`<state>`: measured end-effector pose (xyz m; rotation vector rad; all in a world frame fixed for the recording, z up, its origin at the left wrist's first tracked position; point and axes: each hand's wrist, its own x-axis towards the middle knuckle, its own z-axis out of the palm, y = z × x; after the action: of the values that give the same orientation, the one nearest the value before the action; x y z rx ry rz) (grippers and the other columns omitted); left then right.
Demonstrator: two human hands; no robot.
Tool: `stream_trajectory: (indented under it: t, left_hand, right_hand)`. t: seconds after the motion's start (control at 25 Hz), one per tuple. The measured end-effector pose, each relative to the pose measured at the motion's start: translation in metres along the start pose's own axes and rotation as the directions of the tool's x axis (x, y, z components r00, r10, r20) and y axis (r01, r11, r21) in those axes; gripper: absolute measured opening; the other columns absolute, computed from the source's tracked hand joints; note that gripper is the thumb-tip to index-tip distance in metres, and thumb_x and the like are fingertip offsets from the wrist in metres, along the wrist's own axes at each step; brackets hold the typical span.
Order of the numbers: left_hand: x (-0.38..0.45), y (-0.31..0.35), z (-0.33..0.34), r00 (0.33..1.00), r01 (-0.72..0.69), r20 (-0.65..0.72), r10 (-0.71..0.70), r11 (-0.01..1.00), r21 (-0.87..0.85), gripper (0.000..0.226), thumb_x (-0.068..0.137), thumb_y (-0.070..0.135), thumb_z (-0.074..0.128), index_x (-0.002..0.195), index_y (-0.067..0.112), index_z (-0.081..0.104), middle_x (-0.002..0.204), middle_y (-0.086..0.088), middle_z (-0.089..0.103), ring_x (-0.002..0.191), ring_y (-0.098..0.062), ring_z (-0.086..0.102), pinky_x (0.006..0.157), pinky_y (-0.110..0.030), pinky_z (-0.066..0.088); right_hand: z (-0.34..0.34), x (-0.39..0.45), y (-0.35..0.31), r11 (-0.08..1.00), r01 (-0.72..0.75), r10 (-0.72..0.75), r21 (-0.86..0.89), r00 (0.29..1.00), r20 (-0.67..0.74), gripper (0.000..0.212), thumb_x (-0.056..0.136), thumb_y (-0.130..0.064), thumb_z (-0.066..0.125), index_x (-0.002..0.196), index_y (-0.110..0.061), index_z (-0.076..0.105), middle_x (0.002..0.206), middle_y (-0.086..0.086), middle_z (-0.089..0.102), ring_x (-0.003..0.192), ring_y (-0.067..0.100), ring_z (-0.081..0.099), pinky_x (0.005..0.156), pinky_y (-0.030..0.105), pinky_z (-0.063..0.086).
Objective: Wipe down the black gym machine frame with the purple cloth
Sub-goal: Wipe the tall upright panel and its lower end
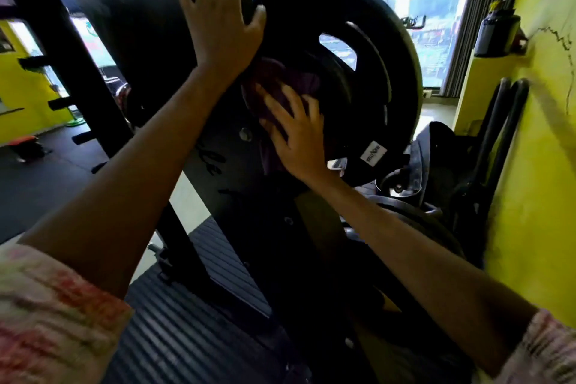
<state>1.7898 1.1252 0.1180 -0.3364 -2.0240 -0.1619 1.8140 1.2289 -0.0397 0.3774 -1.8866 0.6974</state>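
The black gym machine frame [137, 28] rises through the middle of the view, tilted, with a bolt on its lower plate. My left hand [215, 12] lies flat with spread fingers against the upper part of the frame, its thumb at the frame's right edge. The purple cloth [290, 81] is bunched against the frame just left of a large black weight plate [367, 78]. My right hand [296, 134] presses the cloth onto the frame with straight, spread fingers. Part of the cloth is hidden under that hand.
A yellow wall [536, 165] stands close on the right, with a dark bottle [495, 31] in a wall holder and black bars leaning below it. More weight plates [405, 215] lie low on the right. Ribbed black matting [174, 330] covers the floor. A bright window is behind.
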Motion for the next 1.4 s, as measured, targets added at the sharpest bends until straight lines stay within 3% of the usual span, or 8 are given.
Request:
stream_trajectory:
  t: [0.2,0.32,0.52,0.72,0.92,1.12,1.28,1.4]
  left_hand:
    - [-0.019,0.005,0.007,0.992,-0.019,0.130,-0.005,0.983,0.183,0.062,0.095,0.049,0.029,0.148,0.018,0.026,0.158,-0.011,0.016,0.147,-0.027,0.008,0.116,-0.057,0.000]
    - [-0.036,0.012,0.005,0.984,-0.038,0.180,-0.002,0.975,0.218,0.062,0.097,0.047,0.027,0.150,0.017,0.021,0.158,-0.011,0.015,0.147,-0.027,0.007,0.117,-0.055,-0.001]
    - [-0.057,0.024,0.009,0.984,-0.020,0.174,-0.026,0.967,0.255,0.062,0.095,0.046,0.025,0.151,0.018,0.021,0.159,-0.008,0.014,0.148,-0.025,0.004,0.115,-0.055,-0.005]
    - [-0.076,0.025,0.027,0.997,-0.067,0.036,0.061,0.978,0.197,0.053,0.094,0.038,0.035,0.142,0.017,0.043,0.154,-0.006,0.031,0.145,-0.026,0.020,0.114,-0.055,0.001]
    - [-0.090,0.028,0.036,0.998,-0.032,-0.047,0.039,0.989,0.143,0.051,0.092,0.037,0.046,0.136,0.010,0.050,0.148,-0.010,0.040,0.143,-0.030,0.026,0.115,-0.050,-0.001]
    - [-0.135,0.041,0.055,0.983,-0.107,-0.141,0.116,0.992,0.068,0.041,0.095,0.031,0.045,0.126,0.008,0.058,0.139,-0.011,0.051,0.138,-0.031,0.029,0.117,-0.046,-0.002]
    - [-0.137,0.040,0.057,0.973,-0.132,-0.179,0.144,0.988,0.074,0.031,0.093,0.028,0.050,0.113,0.012,0.068,0.131,-0.008,0.059,0.134,-0.033,0.035,0.114,-0.051,0.003]
    - [-0.141,0.040,0.057,0.970,-0.163,-0.178,0.167,0.986,0.037,0.023,0.091,0.027,0.053,0.097,0.017,0.074,0.122,-0.003,0.065,0.133,-0.034,0.039,0.113,-0.054,0.004]
  right_hand:
    - [-0.008,-0.067,0.018,0.998,-0.062,0.061,0.027,0.997,0.038,0.041,0.096,-0.036,0.043,0.133,-0.023,0.054,0.136,0.011,0.050,0.113,0.034,0.042,0.095,0.046,0.043]
    - [-0.013,-0.067,0.017,0.995,-0.086,0.085,0.050,0.996,0.027,0.041,0.094,-0.033,0.045,0.131,-0.020,0.057,0.133,0.012,0.053,0.110,0.035,0.045,0.099,0.034,0.034]
    - [-0.011,-0.069,0.006,0.989,-0.128,0.127,0.074,0.992,0.014,0.042,0.094,-0.035,0.043,0.132,-0.022,0.056,0.135,0.012,0.052,0.111,0.035,0.045,0.094,0.041,0.039]
    - [-0.010,-0.115,0.029,0.983,-0.173,0.173,0.066,0.985,0.002,0.041,0.095,-0.036,0.042,0.132,-0.024,0.055,0.136,0.008,0.051,0.119,0.030,0.039,0.101,0.041,0.035]
    - [-0.013,-0.096,0.007,0.933,-0.346,0.343,0.098,0.938,0.044,0.043,0.094,-0.039,0.042,0.133,-0.025,0.054,0.137,0.011,0.050,0.117,0.036,0.042,0.100,0.037,0.029]
    - [-0.005,-0.123,0.023,0.974,-0.222,0.223,0.037,0.974,-0.032,0.040,0.098,-0.040,0.038,0.135,-0.028,0.046,0.136,0.008,0.051,0.116,0.030,0.041,0.099,0.031,0.030]
    - [-0.006,-0.152,0.039,0.939,-0.342,0.343,0.045,0.939,-0.004,0.044,0.100,-0.048,0.027,0.135,-0.029,0.045,0.137,0.009,0.048,0.123,0.034,0.038,0.100,0.047,0.039]
    - [-0.005,-0.139,0.022,0.822,-0.559,0.564,0.103,0.826,-0.015,0.048,0.095,-0.046,0.036,0.130,-0.020,0.057,0.135,0.013,0.051,0.122,0.043,0.042,0.096,0.054,0.038]
